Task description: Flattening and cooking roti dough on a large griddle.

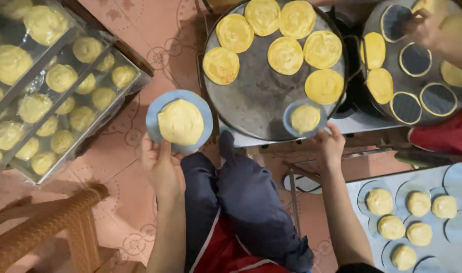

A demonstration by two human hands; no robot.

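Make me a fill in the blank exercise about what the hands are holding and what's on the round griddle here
1. The left hand holds a blue disc bearing one flattened yellow round of ______.
2. The right hand holds a smaller blue disc over the near edge of the round grey ______.
3. On the griddle, not counting the one on the disc, lie ______ yellow rounds.
4. The tray of yellow dough balls lies on the person's ______ side.

Missing words: dough; griddle; seven; left
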